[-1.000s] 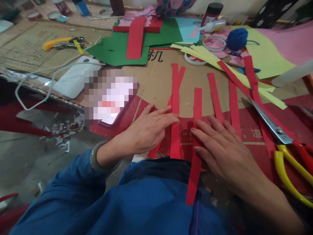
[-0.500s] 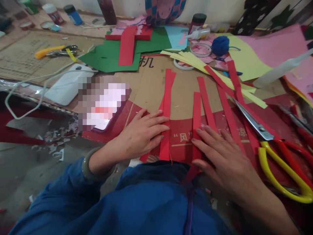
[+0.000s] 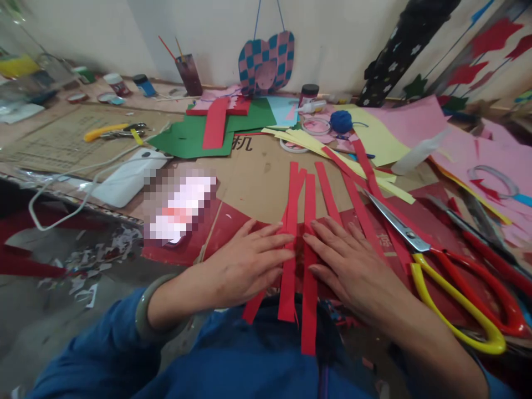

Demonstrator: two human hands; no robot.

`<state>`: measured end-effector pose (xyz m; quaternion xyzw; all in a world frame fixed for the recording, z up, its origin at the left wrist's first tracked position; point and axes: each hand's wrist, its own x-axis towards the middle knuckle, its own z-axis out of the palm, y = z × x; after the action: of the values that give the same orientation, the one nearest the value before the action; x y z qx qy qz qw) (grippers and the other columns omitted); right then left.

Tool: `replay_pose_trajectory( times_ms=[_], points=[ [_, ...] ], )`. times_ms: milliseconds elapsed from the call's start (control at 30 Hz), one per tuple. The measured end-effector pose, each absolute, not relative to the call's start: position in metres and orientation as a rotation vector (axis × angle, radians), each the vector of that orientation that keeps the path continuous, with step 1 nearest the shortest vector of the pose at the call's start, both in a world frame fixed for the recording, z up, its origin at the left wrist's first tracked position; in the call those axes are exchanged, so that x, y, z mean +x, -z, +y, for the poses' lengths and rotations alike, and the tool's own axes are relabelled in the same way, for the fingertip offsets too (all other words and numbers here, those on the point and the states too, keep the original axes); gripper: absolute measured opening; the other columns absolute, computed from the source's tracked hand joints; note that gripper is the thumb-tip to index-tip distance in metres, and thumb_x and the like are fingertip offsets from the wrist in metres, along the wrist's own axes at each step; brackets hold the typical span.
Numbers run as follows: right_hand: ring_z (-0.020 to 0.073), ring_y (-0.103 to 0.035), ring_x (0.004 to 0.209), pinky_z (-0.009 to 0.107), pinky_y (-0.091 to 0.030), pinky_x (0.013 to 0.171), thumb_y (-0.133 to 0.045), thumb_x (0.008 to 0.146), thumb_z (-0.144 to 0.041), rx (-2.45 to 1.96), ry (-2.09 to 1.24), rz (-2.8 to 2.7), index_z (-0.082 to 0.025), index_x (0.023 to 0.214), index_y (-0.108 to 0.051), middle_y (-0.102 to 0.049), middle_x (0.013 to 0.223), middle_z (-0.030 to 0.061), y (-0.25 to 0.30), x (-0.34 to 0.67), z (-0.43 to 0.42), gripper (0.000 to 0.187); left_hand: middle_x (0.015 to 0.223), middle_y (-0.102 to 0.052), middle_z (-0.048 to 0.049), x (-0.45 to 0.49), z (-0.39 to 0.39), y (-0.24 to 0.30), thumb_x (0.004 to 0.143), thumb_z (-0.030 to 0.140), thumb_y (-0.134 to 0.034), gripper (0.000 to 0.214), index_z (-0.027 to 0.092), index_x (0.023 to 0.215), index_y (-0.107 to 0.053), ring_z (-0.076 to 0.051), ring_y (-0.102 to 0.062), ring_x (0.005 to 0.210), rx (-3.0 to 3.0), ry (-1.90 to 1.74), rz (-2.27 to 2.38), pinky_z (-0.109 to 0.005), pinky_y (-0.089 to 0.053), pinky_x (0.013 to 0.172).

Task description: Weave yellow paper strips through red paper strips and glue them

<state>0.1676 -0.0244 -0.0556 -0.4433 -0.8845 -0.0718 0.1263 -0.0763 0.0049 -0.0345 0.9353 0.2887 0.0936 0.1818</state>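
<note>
L hand (image 3: 249, 263) flat, palm down, fingers slightly spread, tips pressing 1st red strip (image 3: 287, 288). R hand (image 3: 353, 266) same: flat, open, tips on 2nd red strip (image 3: 308, 310). Strips side by side, touching, at mid near edge of bench (image 3: 257, 177), ends hanging over edge. Scissors (image 3: 436, 271) w/ yellow & red handles just right of R hand, twd near right corner.
</note>
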Motion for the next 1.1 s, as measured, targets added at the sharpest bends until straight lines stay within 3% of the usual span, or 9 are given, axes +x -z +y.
replay_pose_trajectory(
  times_ms=[233,400,667,1100],
  points=[
    [0.031,-0.055,0.13,0.054,-0.049,0.104,-0.043,0.099,-0.023,-1.202,0.211,-2.585,-0.012,0.128,-0.065,-0.065,0.133,0.0132,0.06,0.15,-0.012,0.038,0.146,-0.054,-0.013,-0.068,0.023,0.049,0.103,0.022,-0.033,0.04,0.016,0.132,-0.06,-0.033,-0.037,0.146,2.765,-0.177,0.981,-0.07,-0.031,0.111],
    [0.0297,-0.055,0.13,0.057,-0.044,0.107,-0.045,0.099,-0.027,-1.265,0.243,-2.554,-0.018,0.125,-0.067,-0.066,0.132,0.0101,0.068,0.154,-0.016,0.036,0.141,-0.059,-0.0143,-0.069,0.019,0.059,0.103,0.027,-0.035,0.04,0.016,0.132,-0.06,-0.035,-0.041,0.143,2.793,-0.284,1.046,-0.073,-0.03,0.11],
    [0.0266,-0.062,0.122,0.048,-0.047,0.099,-0.033,0.104,-0.03,-1.167,0.377,-2.503,-0.02,0.116,-0.072,-0.07,0.125,0.0051,0.064,0.152,-0.017,0.041,0.137,-0.063,-0.0103,-0.069,0.015,0.065,0.105,0.03,-0.035,0.038,0.018,0.128,-0.063,-0.033,-0.048,0.138,2.818,-0.45,1.103,-0.068,-0.027,0.114],
    [0.0264,-0.065,0.116,0.046,-0.05,0.094,-0.035,0.104,-0.029,-1.085,0.431,-2.506,-0.02,0.112,-0.073,-0.072,0.121,0.0008,0.059,0.153,-0.014,0.04,0.131,-0.067,-0.01,-0.064,0.01,0.065,0.103,0.028,-0.04,0.035,0.017,0.126,-0.064,-0.03,-0.052,0.135,2.819,-0.566,1.157,-0.062,-0.029,0.116]
  ],
)
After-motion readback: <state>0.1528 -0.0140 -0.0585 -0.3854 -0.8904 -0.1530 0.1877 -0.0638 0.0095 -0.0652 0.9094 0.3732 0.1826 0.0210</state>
